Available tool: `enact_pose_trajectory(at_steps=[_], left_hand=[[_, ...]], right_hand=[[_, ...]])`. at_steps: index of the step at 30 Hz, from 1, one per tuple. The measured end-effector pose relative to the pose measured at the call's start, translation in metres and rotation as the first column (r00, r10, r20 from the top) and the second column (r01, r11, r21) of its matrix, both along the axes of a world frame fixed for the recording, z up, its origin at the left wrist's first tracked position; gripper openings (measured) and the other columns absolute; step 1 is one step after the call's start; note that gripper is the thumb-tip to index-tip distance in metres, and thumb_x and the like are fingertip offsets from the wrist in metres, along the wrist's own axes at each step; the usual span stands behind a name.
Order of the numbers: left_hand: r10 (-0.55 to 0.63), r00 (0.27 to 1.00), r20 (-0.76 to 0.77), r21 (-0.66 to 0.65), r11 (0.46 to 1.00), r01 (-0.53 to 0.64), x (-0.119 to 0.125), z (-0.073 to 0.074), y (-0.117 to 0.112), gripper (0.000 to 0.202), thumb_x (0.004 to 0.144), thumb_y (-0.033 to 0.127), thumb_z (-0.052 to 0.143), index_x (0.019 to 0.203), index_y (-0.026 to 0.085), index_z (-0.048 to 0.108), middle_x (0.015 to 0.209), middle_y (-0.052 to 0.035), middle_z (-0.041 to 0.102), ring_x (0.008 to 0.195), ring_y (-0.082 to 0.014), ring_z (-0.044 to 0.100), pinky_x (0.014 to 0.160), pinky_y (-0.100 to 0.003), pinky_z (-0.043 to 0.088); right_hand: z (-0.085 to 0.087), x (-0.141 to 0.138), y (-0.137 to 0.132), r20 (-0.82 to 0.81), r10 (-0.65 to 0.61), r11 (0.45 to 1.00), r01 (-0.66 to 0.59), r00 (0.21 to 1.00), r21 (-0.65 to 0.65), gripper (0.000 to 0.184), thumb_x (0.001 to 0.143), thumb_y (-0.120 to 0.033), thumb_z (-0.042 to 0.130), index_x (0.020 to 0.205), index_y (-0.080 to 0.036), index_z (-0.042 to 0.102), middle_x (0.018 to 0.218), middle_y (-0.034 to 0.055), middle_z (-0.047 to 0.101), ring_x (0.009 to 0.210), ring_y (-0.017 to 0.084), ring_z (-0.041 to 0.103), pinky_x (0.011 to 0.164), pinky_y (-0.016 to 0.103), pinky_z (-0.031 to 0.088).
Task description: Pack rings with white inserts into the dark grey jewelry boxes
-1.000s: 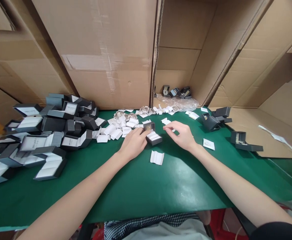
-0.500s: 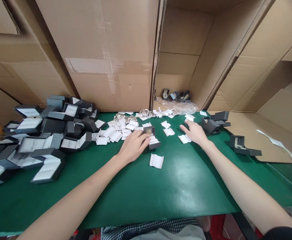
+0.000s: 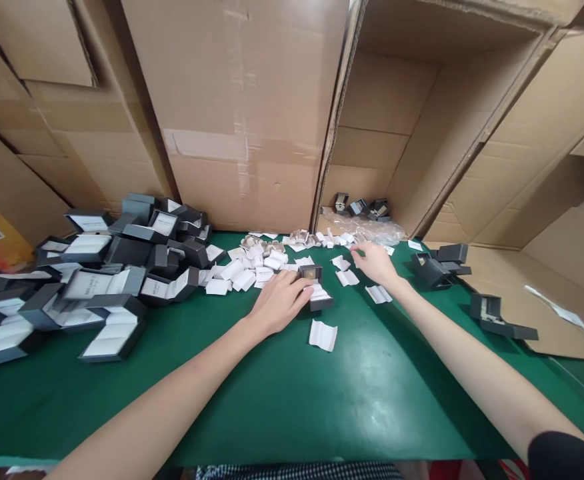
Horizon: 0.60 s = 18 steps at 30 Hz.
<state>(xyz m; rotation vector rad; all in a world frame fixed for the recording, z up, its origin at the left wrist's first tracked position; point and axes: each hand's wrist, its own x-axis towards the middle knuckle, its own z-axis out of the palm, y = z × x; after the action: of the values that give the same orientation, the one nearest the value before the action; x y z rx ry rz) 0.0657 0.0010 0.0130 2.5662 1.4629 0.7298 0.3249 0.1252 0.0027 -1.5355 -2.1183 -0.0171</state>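
A small dark jewelry box [image 3: 321, 301] stands with its lid up and a white lining inside, near the middle of the green table. My left hand [image 3: 282, 301] is closed around its left side, fingers on the box. Farther back, my right hand [image 3: 376, 264] reaches leftward with thumb and fingers slightly apart, its fingertips by the small white folded pieces at the rear. I see nothing held in it. A creased white insert [image 3: 323, 335] lies in front of the box. Another white insert [image 3: 379, 294] lies below my right wrist.
Many open dark boxes [image 3: 117, 333] are heaped at left, beside a pile of white inserts [image 3: 245, 280]. More dark boxes [image 3: 432, 270] sit at right. Large cardboard cartons [image 3: 252, 167] line the back; one open carton [image 3: 392, 153] holds several small boxes and clear plastic.
My right hand has shifted left and back, off the white insert beneath it, toward the rear pieces. My left hand stays at the jewelry box. The view has tilted and shifted slightly.
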Motion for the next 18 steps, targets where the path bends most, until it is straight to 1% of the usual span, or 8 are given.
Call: enact_pose_trajectory(at_steps=[4,7,9,10,12,14,16,18], left_hand=[[-0.009,1.0,0.009,0.005,1.0,0.009,-0.001,-0.002,0.0,0.038,0.097,0.039,0.029,0.11,0.022,0.061,0.098,-0.0056,0.057,0.094,-0.0212,0.051,0.078,-0.034,0.042],[-0.011,1.0,0.012,0.001,1.0,0.011,-0.001,-0.002,0.0,0.038,0.096,0.038,0.03,0.11,0.022,0.061,0.097,-0.0055,0.057,0.093,-0.0212,0.051,0.078,-0.034,0.042],[-0.011,1.0,0.016,0.003,1.0,0.011,-0.001,-0.002,-0.001,0.038,0.096,0.039,0.03,0.11,0.022,0.061,0.097,-0.0057,0.057,0.093,-0.0212,0.051,0.077,-0.034,0.042],[-0.012,1.0,0.017,0.005,1.0,0.012,-0.001,-0.002,-0.001,0.038,0.096,0.039,0.03,0.11,0.022,0.061,0.098,-0.0057,0.057,0.093,-0.0212,0.051,0.077,-0.033,0.042],[-0.014,1.0,0.025,0.01,1.0,0.014,-0.001,-0.002,-0.001,0.037,0.096,0.038,0.031,0.11,0.022,0.061,0.098,-0.0055,0.058,0.093,-0.0211,0.052,0.077,-0.033,0.042],[-0.014,0.999,0.035,0.008,1.0,0.014,-0.001,-0.002,0.0,0.036,0.096,0.037,0.031,0.109,0.022,0.062,0.098,-0.0052,0.059,0.092,-0.021,0.052,0.077,-0.033,0.042],[-0.008,0.999,0.046,-0.003,1.0,0.008,-0.001,-0.003,0.001,0.036,0.096,0.035,0.031,0.107,0.022,0.063,0.097,-0.0051,0.059,0.091,-0.0209,0.053,0.076,-0.033,0.042],[-0.007,0.998,0.063,-0.012,1.0,0.008,-0.002,-0.003,0.003,0.036,0.096,0.034,0.032,0.105,0.022,0.065,0.095,-0.005,0.06,0.09,-0.0207,0.053,0.074,-0.032,0.042]], right_hand=[[-0.001,-0.006,0.031,0.046,-0.075,0.997,0.076,0.996,-0.029,0.022,0.08,-0.019,0.053,0.096,-0.012,0.068,0.101,0.0141,0.069,0.092,0.026,0.064,0.079,0.033,0.047],[-0.006,-0.01,0.039,0.061,-0.119,0.992,0.122,0.991,-0.038,0.019,0.079,-0.017,0.055,0.091,-0.01,0.068,0.099,0.0176,0.068,0.089,0.027,0.064,0.076,0.034,0.047],[-0.009,-0.011,0.034,0.062,-0.113,0.993,0.115,0.992,-0.033,0.018,0.08,-0.017,0.054,0.09,-0.011,0.068,0.096,0.0172,0.069,0.088,0.027,0.064,0.077,0.035,0.046],[-0.01,-0.011,0.03,0.059,-0.095,0.995,0.097,0.994,-0.031,0.017,0.081,-0.018,0.054,0.089,-0.012,0.068,0.094,0.0157,0.069,0.087,0.026,0.065,0.077,0.034,0.046],[-0.012,-0.008,0.018,0.047,-0.038,0.999,0.04,0.998,-0.028,0.015,0.082,-0.022,0.054,0.086,-0.016,0.067,0.09,0.0114,0.07,0.084,0.023,0.065,0.077,0.032,0.047],[-0.013,-0.003,0.004,0.029,0.026,0.999,-0.026,0.999,-0.027,0.014,0.081,-0.028,0.056,0.084,-0.018,0.067,0.091,0.0078,0.07,0.085,0.021,0.064,0.076,0.031,0.047],[-0.015,0.006,-0.01,0.009,0.071,0.997,-0.07,0.997,-0.028,0.017,0.08,-0.031,0.058,0.087,-0.019,0.066,0.093,0.0067,0.069,0.087,0.021,0.063,0.077,0.03,0.047],[-0.016,0.014,-0.021,-0.013,0.083,0.996,-0.083,0.996,-0.034,0.022,0.079,-0.033,0.058,0.095,-0.019,0.064,0.096,0.0068,0.068,0.088,0.021,0.062,0.076,0.031,0.048]])
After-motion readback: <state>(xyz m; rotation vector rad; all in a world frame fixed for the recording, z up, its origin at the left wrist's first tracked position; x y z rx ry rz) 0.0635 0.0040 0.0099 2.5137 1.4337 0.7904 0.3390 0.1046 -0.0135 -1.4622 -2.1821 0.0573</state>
